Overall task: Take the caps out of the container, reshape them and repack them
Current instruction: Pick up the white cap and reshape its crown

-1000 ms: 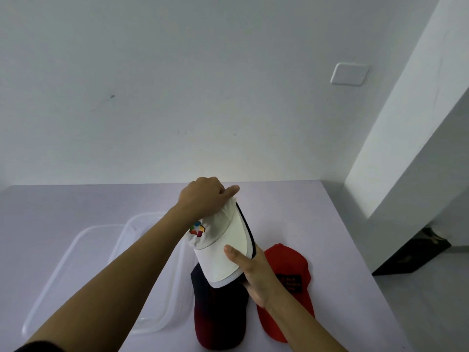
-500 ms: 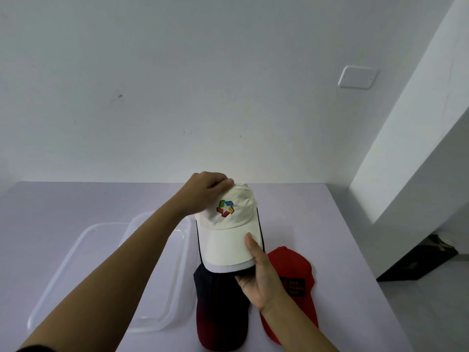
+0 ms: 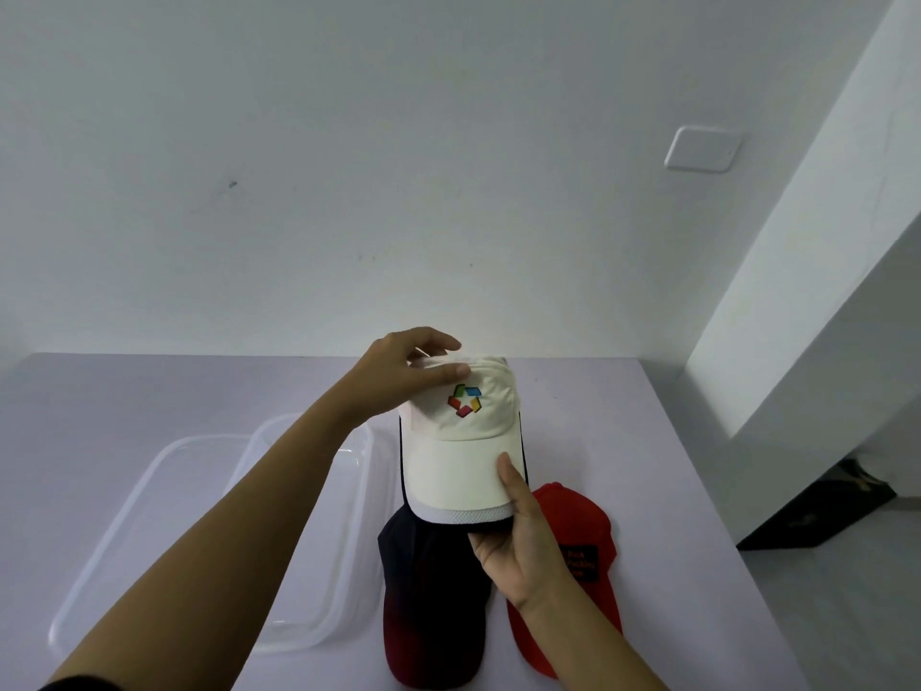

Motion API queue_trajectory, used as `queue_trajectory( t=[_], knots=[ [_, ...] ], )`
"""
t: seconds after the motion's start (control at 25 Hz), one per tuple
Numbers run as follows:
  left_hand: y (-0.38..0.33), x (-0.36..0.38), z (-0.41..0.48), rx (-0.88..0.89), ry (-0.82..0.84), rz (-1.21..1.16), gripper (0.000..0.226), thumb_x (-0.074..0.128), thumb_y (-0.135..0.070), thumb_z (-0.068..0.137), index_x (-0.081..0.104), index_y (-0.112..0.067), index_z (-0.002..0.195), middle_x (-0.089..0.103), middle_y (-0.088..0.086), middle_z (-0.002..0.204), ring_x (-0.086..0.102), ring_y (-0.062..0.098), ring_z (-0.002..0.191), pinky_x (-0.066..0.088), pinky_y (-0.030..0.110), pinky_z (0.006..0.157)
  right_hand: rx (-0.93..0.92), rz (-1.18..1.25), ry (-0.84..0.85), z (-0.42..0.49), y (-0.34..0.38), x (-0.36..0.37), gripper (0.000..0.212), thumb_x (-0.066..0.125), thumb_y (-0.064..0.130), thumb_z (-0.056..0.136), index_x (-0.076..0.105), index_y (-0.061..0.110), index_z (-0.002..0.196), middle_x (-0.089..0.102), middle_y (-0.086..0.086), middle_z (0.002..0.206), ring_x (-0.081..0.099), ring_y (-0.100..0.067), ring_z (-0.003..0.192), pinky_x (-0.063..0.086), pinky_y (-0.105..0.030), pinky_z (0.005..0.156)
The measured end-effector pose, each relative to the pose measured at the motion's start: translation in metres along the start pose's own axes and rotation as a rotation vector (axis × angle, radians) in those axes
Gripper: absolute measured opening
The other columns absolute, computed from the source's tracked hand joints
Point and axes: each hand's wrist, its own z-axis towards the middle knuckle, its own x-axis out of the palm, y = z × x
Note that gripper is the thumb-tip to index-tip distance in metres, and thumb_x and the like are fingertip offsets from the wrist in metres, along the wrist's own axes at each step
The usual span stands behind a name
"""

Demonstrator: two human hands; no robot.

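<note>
We've got the white cap [image 3: 461,441] up over the tabletop [image 3: 149,391], left hand [image 3: 398,376] pinching its crown, right hand [image 3: 518,536] gripping its brim.

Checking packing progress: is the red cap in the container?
No, the red cap lies on the table, right of the container.

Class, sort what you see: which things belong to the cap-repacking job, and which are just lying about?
Job: white cap, gripped by left hand and right hand; dark cap; red cap; clear container.
Lying about: wall plate; dark object on floor.
</note>
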Motion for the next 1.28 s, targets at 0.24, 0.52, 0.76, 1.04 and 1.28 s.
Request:
queue_trajectory(
  t=[0.24, 0.52, 0.76, 1.04, 1.28],
  knots=[
    [0.021, 0.0, -0.004, -0.044, 0.02, -0.189, 0.031, 0.067, -0.038, 0.082, 0.069, -0.008, 0.079, 0.069, 0.008, 0.082, 0.061, 0.016, 0.076, 0.046, 0.034, 0.072, 0.036, 0.01, -0.015, -0.001, -0.001, 0.002, 0.047, 0.064, 0.024, 0.077, 0.058, 0.009, 0.121, 0.071, -0.015, 0.109, 0.072, -0.026, 0.089, 0.061, -0.035, 0.067],
    [0.038, 0.003, -0.009, -0.056, 0.025, -0.354, 0.03, 0.06, -0.03, 0.09, 0.064, 0.0, 0.091, 0.064, 0.007, 0.089, 0.059, 0.015, 0.086, 0.045, 0.031, 0.082, 0.02, 0.083, -0.026, -0.004, 0.001, 0.003, 0.037, 0.063, 0.023, 0.078, 0.062, 0.008, 0.112, 0.073, -0.014, 0.103, 0.073, -0.025, 0.086, 0.061, -0.034, 0.069],
    [0.063, 0.022, -0.001, -0.447, -0.151, -0.473, 0.061, 0.029, -0.056, 0.095, 0.021, -0.026, 0.148, 0.037, 0.005, 0.148, 0.044, 0.026, 0.129, 0.038, 0.046, 0.102, 0.023, 0.137, -0.134, 0.016, 0.0, -0.004, 0.035, 0.064, 0.022, 0.075, 0.062, 0.008, 0.106, 0.075, -0.012, 0.092, 0.074, -0.023, 0.079, 0.061, -0.031, 0.06],
    [0.06, 0.068, -0.03, -0.676, 0.046, -1.209, 0.04, 0.053, -0.004, 0.091, 0.049, -0.002, 0.131, 0.061, 0.02, 0.124, 0.062, 0.03, 0.104, 0.061, 0.037, 0.071, -0.048, 0.029, -0.102, 0.042, 0.019, -0.004, 0.031, 0.053, 0.026, 0.091, 0.058, 0.009, 0.116, 0.073, -0.013, 0.104, 0.072, -0.023, 0.09, 0.061, -0.035, 0.073],
    [0.103, 0.074, 0.021, -0.703, -0.062, -1.295, 0.047, 0.053, 0.005, 0.089, 0.044, -0.001, 0.134, 0.055, 0.022, 0.133, 0.057, 0.035, 0.117, 0.06, 0.04, 0.076, -0.025, -0.002, -0.185, 0.097, 0.04, -0.012, 0.029, 0.053, 0.017, 0.093, 0.055, 0.004, 0.119, 0.074, -0.012, 0.093, 0.073, -0.022, 0.082, 0.061, -0.03, 0.063]
  ],
)
